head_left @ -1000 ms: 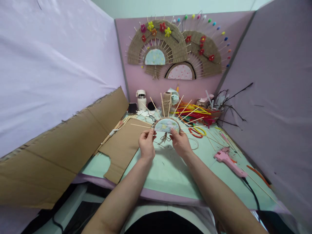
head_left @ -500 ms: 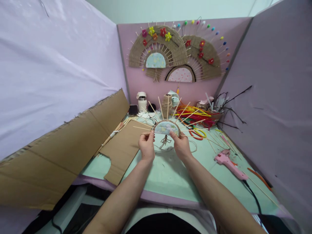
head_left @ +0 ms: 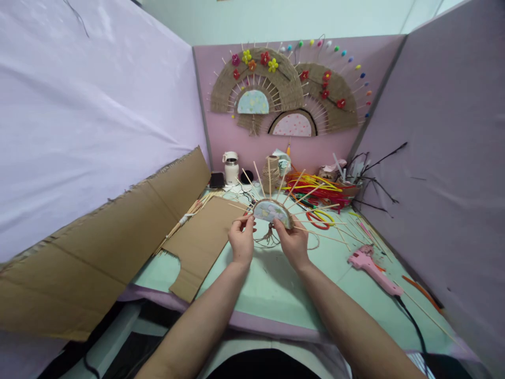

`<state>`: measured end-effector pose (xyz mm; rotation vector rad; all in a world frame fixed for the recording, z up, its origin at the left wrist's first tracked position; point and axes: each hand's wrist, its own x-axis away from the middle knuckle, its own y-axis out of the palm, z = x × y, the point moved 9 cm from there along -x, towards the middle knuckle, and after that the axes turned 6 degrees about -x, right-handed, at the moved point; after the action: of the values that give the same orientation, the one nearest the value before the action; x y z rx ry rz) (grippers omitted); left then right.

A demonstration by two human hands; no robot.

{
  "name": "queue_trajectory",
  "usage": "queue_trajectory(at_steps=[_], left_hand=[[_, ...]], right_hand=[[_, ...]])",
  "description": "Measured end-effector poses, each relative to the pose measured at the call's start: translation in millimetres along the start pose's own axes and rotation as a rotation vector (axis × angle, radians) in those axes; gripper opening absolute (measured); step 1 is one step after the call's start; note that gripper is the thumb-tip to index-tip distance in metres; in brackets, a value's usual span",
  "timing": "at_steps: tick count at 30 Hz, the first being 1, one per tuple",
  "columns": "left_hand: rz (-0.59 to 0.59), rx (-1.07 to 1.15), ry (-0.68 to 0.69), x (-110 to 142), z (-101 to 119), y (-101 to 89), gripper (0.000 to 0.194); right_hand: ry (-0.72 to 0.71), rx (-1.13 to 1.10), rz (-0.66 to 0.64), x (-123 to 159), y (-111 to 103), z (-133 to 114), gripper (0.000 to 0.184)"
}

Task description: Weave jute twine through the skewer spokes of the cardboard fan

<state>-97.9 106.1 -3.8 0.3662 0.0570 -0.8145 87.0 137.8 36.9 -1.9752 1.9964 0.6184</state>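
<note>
Above the table I hold a small half-round fan piece (head_left: 271,211) with pale floral fabric on its face and thin wooden sticks spreading from its curved edge. My right hand (head_left: 292,242) grips its lower right side, thumb on the fabric and fingers behind. At the left corner, the thumb and fingers of my left hand (head_left: 242,241) pinch together by the edge and a stick. A knotted twine tassel (head_left: 270,235) hangs below the flat edge, between my hands. Loose twine lies on the table beneath.
Cardboard (head_left: 201,237) lies left, beside a tied bundle of sticks (head_left: 183,218). A pink glue gun (head_left: 374,271) rests right. Behind are scissors (head_left: 321,218), a twine cone (head_left: 271,171), bright pipe cleaners (head_left: 315,184) and a white bottle (head_left: 231,168). Finished fans (head_left: 256,66) hang on the back panel.
The fan piece has tilted, its right side dropping lower and its sticks turning clockwise. Both hands keep hold of it and have shifted slightly. The view has moved a little.
</note>
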Motion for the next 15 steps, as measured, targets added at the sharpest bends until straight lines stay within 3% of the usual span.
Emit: queue_trajectory(at_steps=[9,15], left_hand=[[-0.076,0.048,-0.001,3,1,9.0,0.019],[-0.190,-0.108,0.120,19,12,21.4,0.049]], right_hand=[[-0.219,0.192,-0.038,1,2,-21,0.016],[-0.346,0.247,-0.113,7,11,-31,0.015]])
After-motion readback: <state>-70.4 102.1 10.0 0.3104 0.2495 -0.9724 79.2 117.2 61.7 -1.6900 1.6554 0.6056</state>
